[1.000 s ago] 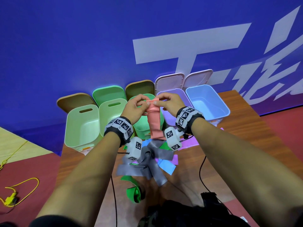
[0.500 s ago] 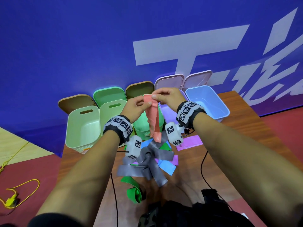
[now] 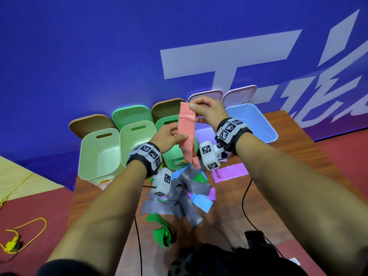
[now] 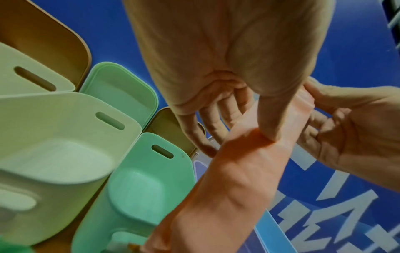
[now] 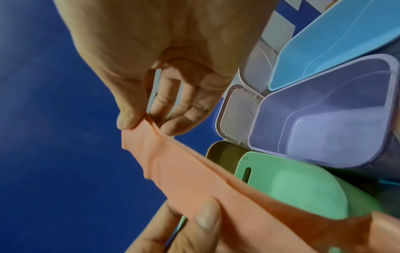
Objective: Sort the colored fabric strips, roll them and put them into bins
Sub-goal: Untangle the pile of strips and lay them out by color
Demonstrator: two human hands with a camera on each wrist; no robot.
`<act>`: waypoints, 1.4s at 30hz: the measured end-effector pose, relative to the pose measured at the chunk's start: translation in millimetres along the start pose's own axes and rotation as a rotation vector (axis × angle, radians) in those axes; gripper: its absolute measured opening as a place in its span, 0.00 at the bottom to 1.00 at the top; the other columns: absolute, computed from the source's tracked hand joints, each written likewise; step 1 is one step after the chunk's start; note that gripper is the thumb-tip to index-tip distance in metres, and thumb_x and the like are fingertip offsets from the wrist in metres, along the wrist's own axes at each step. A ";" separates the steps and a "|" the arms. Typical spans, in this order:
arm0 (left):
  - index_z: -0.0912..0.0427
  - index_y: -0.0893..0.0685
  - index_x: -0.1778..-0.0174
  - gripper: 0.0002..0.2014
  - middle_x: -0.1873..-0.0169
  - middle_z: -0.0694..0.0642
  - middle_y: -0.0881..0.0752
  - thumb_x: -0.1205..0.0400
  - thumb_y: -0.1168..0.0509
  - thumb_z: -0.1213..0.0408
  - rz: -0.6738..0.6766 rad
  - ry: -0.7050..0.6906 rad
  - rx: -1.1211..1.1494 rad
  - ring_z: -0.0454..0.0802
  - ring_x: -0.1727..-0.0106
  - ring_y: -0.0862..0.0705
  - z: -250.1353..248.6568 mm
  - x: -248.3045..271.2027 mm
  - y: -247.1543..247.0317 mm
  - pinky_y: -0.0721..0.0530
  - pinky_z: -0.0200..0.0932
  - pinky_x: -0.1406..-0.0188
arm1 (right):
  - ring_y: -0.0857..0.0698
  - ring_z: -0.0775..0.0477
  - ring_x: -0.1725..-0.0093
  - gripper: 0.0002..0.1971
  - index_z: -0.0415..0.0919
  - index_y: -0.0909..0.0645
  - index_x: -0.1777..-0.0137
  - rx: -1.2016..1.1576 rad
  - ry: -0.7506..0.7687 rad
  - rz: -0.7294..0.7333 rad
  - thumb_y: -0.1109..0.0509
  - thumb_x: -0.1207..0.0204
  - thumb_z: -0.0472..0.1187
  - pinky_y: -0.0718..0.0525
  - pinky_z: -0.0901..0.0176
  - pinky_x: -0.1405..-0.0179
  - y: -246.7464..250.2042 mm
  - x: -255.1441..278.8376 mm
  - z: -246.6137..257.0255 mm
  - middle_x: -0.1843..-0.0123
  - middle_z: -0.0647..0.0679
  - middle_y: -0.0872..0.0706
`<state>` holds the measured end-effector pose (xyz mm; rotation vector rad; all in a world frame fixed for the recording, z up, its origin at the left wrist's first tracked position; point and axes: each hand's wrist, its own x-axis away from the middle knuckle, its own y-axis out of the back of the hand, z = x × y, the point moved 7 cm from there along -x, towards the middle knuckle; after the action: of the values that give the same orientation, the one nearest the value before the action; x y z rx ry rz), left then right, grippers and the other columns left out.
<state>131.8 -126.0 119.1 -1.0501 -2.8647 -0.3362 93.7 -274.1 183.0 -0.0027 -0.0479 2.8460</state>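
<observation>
In the head view, you held the long salmon-pink fabric strip (image 3: 186, 134) upright at the centre of the frame, its long axis running top to bottom with a slight lean to the right at the lower end. Your right hand (image 3: 207, 112) pinched the top end, thumb and fingers clamped on the cloth, while your left hand (image 3: 167, 136) pinched it partway down from the left side. The free tail hung below your left hand, above the heap of grey, blue, green and purple strips (image 3: 183, 194) on the wooden counter (image 3: 278, 176). Behind the strip stood the row of open plastic bins (image 3: 99, 154). Your right hand sat higher and owned the end where a roll would most likely start.

In the left wrist view, your left thumb pressed the strip (image 4: 249, 162) against the fingers (image 4: 218, 119) behind it, so that hand was closed on the cloth. The strip ran from the lower middle of the frame up to the right, where your right hand (image 4: 346, 133) held its far end.

In the right wrist view, your right thumb and fingers (image 5: 173, 102) nipped the strip's corner at centre left. The strip (image 5: 194, 174) stretched down to the lower right, where your left hand's thumb lay on it at bottom centre. The mint-green bin (image 5: 303, 188) and the lavender bin (image 5: 324, 119) lay just beyond, at right.
</observation>
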 end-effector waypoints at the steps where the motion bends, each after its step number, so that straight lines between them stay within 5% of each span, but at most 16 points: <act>1: 0.65 0.17 0.39 0.12 0.51 0.61 0.10 0.19 0.30 0.75 0.007 0.016 0.011 0.54 0.50 0.12 2.9 0.1 0.0 0.14 0.52 0.41 | 0.18 0.48 0.58 0.03 0.41 0.17 0.53 -0.007 -0.001 -0.005 0.28 0.19 0.33 0.12 0.55 0.54 1.1 -0.5 0.2 0.56 0.43 0.17; 8: 0.61 0.14 0.38 0.13 0.45 0.60 0.10 0.19 0.28 0.67 -0.002 0.034 -0.055 0.51 0.47 0.12 17.6 0.8 3.4 0.15 0.51 0.37 | 0.16 0.55 0.66 0.05 0.42 0.20 0.54 -0.066 -0.002 -0.084 0.31 0.16 0.33 0.13 0.61 0.64 10.4 0.1 -1.4 0.60 0.49 0.16; 13: 0.63 0.15 0.42 0.10 0.56 0.54 0.09 0.18 0.31 0.73 0.025 0.037 -0.038 0.43 0.58 0.11 15.6 2.0 -3.7 0.13 0.40 0.51 | 0.17 0.50 0.68 0.05 0.44 0.23 0.50 -0.047 -0.047 -0.128 0.33 0.16 0.32 0.12 0.55 0.63 14.8 0.9 -19.6 0.68 0.48 0.15; 16: 0.59 0.13 0.48 0.05 0.60 0.53 0.09 0.18 0.29 0.68 0.032 0.085 -0.078 0.45 0.62 0.12 22.6 3.4 -4.0 0.14 0.42 0.54 | 0.18 0.48 0.70 0.11 0.43 0.21 0.52 -0.015 -0.050 -0.190 0.35 0.19 0.26 0.12 0.54 0.63 25.9 2.3 -27.8 0.72 0.47 0.16; 20: 0.62 0.12 0.52 0.10 0.63 0.54 0.11 0.20 0.26 0.58 0.047 0.151 -0.111 0.46 0.64 0.15 33.7 6.7 -4.1 0.18 0.40 0.58 | 0.16 0.46 0.67 0.13 0.39 0.16 0.53 0.021 -0.044 -0.242 0.37 0.19 0.23 0.10 0.55 0.65 37.8 6.5 -34.2 0.60 0.40 0.16; 25: 0.60 0.13 0.46 0.09 0.56 0.53 0.09 0.21 0.26 0.70 0.183 0.205 -0.127 0.42 0.60 0.12 50.2 13.9 -13.6 0.14 0.38 0.50 | 0.15 0.50 0.66 0.16 0.36 0.14 0.57 0.012 -0.056 -0.268 0.40 0.20 0.21 0.12 0.63 0.68 42.1 5.6 -36.5 0.56 0.38 0.14; 28: 0.56 0.14 0.48 0.10 0.57 0.49 0.09 0.22 0.26 0.73 0.170 0.197 -0.169 0.38 0.62 0.12 52.6 14.7 -11.2 0.16 0.39 0.51 | 0.15 0.48 0.62 0.14 0.34 0.14 0.51 -0.010 -0.081 -0.279 0.42 0.18 0.23 0.10 0.60 0.64 41.9 1.1 -38.0 0.58 0.41 0.14; 32: 0.56 0.16 0.45 0.09 0.57 0.49 0.11 0.19 0.28 0.70 0.115 0.131 -0.227 0.35 0.63 0.13 42.3 12.7 -6.6 0.17 0.34 0.55 | 0.14 0.43 0.52 0.13 0.37 0.18 0.41 -0.070 -0.153 -0.235 0.36 0.19 0.24 0.09 0.57 0.57 37.9 -1.7 -46.8 0.47 0.39 0.15; 36: 0.55 0.18 0.51 0.08 0.60 0.53 0.10 0.21 0.25 0.63 0.102 0.165 -0.255 0.49 0.62 0.12 44.7 13.7 -1.3 0.15 0.46 0.55 | 0.14 0.39 0.47 0.21 0.36 0.20 0.35 -0.025 -0.154 -0.254 0.31 0.25 0.19 0.09 0.58 0.60 44.7 -4.6 -55.4 0.39 0.36 0.17; 42: 0.58 0.22 0.53 0.12 0.64 0.56 0.12 0.23 0.24 0.69 0.129 0.224 -0.217 0.50 0.70 0.15 48.6 19.5 -3.3 0.18 0.42 0.68 | 0.13 0.34 0.44 0.20 0.40 0.18 0.42 0.075 -0.120 -0.336 0.32 0.27 0.17 0.09 0.51 0.55 64.0 -5.3 -58.0 0.37 0.31 0.16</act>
<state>115.2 -105.1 74.0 -1.1416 -2.5915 -0.7191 80.6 -335.0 123.0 0.1758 0.0300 2.5073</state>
